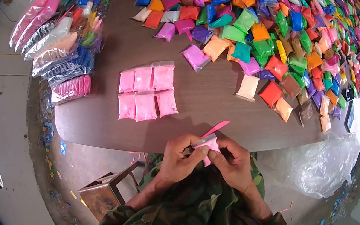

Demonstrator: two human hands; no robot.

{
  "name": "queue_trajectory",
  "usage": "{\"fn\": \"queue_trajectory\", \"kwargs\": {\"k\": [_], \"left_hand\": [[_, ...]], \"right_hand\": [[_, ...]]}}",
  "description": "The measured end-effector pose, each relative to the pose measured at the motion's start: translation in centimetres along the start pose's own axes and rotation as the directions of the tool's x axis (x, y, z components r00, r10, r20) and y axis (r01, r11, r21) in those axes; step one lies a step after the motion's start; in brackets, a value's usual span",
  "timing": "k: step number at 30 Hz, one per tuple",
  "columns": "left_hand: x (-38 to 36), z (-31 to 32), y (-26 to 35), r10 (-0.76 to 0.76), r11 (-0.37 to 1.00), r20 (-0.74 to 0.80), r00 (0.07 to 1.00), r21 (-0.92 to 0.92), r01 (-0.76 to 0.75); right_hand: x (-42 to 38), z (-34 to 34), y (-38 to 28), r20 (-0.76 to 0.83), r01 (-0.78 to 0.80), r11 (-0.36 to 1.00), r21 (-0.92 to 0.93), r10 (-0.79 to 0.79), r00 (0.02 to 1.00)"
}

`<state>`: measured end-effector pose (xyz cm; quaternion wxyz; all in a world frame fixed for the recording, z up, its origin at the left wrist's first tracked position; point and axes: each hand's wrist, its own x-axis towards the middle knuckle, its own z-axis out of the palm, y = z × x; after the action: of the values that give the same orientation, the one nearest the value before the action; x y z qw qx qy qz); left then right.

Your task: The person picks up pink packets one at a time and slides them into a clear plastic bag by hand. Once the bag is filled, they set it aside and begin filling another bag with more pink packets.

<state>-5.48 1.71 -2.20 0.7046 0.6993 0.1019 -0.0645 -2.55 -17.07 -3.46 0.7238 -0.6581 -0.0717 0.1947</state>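
Over my lap at the table's front edge, my left hand (181,157) and my right hand (233,165) both pinch a small clear-topped packet (211,145) of pink material. Both thumbs press on its front, and part of it is hidden behind the fingers. A pink plastic blade-shaped tool (217,128) sticks up behind the packet's top, its lower end hidden by the packet and my left fingers. Beyond my left hand, several filled pink packets (146,106) lie in two rows on the table.
A large heap of multicoloured packets (242,38) covers the back and right of the brown table (107,133). Bundles of bagged coloured packets (61,48) are stacked at left. A crumpled clear plastic bag (323,166) is at right. Below the table stands a stool (105,190).
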Motion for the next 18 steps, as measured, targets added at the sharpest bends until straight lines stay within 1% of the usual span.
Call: {"fn": "queue_trajectory", "kwargs": {"k": [1,3,4,6,7,10,12,13,15,18], "left_hand": [[-0.1,0.0,-0.1,-0.01,1.0,-0.005,1.0,0.013,0.01],[-0.3,0.0,-0.1,-0.032,0.999,-0.018,0.999,0.04,0.032],[-0.2,0.1,-0.2,-0.025,1.0,-0.016,1.0,0.001,0.025],[-0.1,0.2,-0.3,-0.012,0.997,-0.013,1.0,-0.078,0.011],[-0.1,0.2,-0.4,-0.006,0.998,-0.012,1.0,-0.055,0.005],[-0.3,-0.1,-0.6,-0.013,1.0,-0.004,1.0,-0.009,0.013],[-0.4,-0.4,-1.0,-0.043,0.999,0.016,0.999,-0.014,0.043],[-0.4,-0.5,-1.0,-0.051,0.999,0.001,0.999,-0.008,0.051],[-0.4,-0.6,-1.0,-0.066,0.998,-0.028,0.997,0.002,0.066],[-0.6,-1.0,0.0,0.009,0.985,-0.079,0.997,0.174,0.005]], "right_hand": [[0.0,0.2,0.0,-0.001,-0.029,0.999,0.036,0.029,1.0],[0.0,0.2,0.4,-0.008,0.0,0.996,0.087,0.0,1.0],[0.1,0.2,0.6,-0.012,0.016,0.994,0.112,-0.015,1.0],[-0.1,0.3,0.1,-0.052,-0.027,0.983,0.18,0.037,0.998],[-0.1,0.4,-0.1,-0.071,-0.046,0.976,0.215,0.063,0.995],[0.3,0.7,0.2,-0.134,-0.023,0.97,0.243,0.057,0.989],[0.2,1.0,0.9,-0.132,0.0,0.97,0.243,0.033,0.991],[0.2,1.1,1.1,-0.132,0.011,0.97,0.241,0.022,0.991],[0.4,1.5,0.7,-0.108,-0.023,0.963,0.27,0.054,0.993],[0.7,1.5,-0.3,-0.042,-0.08,0.958,0.275,0.095,0.995]]}}
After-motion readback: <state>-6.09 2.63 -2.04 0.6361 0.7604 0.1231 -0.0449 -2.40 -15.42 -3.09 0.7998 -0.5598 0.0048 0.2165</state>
